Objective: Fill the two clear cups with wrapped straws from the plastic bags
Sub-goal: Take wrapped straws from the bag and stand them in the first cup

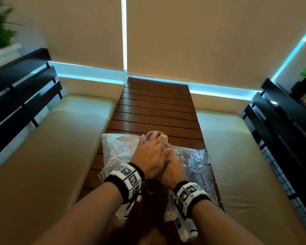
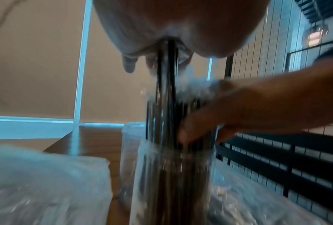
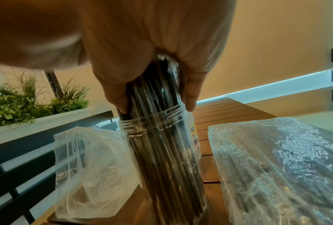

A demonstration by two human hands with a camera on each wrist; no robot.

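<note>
A clear cup [image 3: 152, 121] with a ridged rim stands on the wooden table [image 1: 157, 106], packed with dark wrapped straws [image 3: 161, 159]. My right hand [image 3: 154, 97] grips the bundle just above the rim. My left hand [image 2: 167, 50] comes from above and pinches a few straws [image 2: 166, 91] that run down into the same cup [image 2: 171, 182]. In the head view both hands, left [image 1: 148, 152] and right [image 1: 171, 165], are pressed together and hide this cup. A second clear cup [image 1: 154, 134] shows its rim just beyond my left fingers.
One crumpled plastic bag [image 1: 117, 149] lies to the left of the cups, and another bag of straws [image 1: 194, 161] lies to the right. Cream bench cushions [image 1: 60, 138] flank the narrow table. Black slatted backrests [image 1: 16, 96] stand on both sides.
</note>
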